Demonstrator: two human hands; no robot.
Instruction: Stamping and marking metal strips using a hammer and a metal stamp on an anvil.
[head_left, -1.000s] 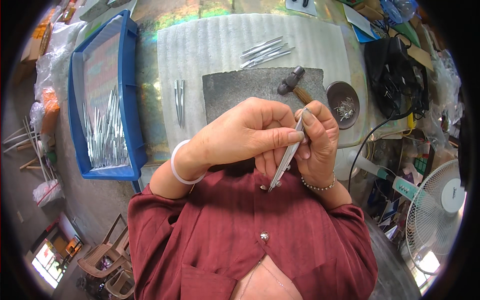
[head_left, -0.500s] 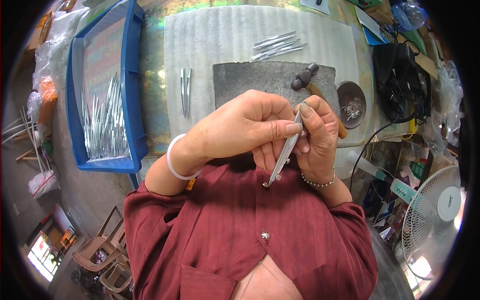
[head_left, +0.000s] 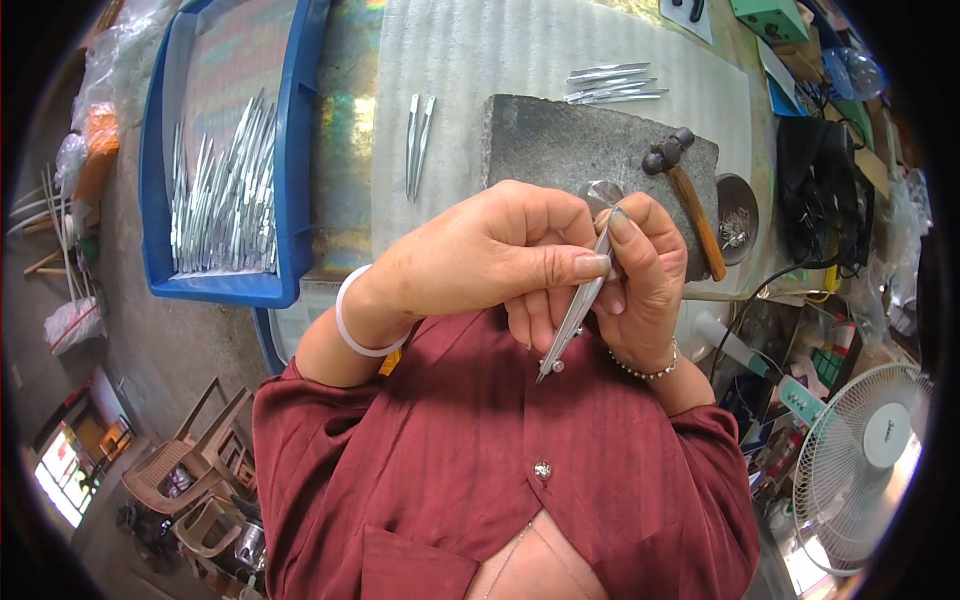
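In front of my chest, both hands hold a slim silver drawing compass, its folded legs slanting down to a point, with a small round knob near the low end. My left hand pinches its side between thumb and fingers. My right hand grips its upper end with thumb and curled fingers. Just above the fingertips shows a shiny rounded piece; I cannot make out what it is. Beyond the hands lies a dark stone slab with a wooden-handled hammer on its right part.
A blue tray at left holds many slim metal legs. Two more legs and a small pile of them lie on white foam sheet. A bowl of small metal pins stands right; a fan is lower right.
The view has shifted, so the table things sit elsewhere in the picture. My hands keep their hold on the compass; the shiny rounded piece now shows above the fingertips.
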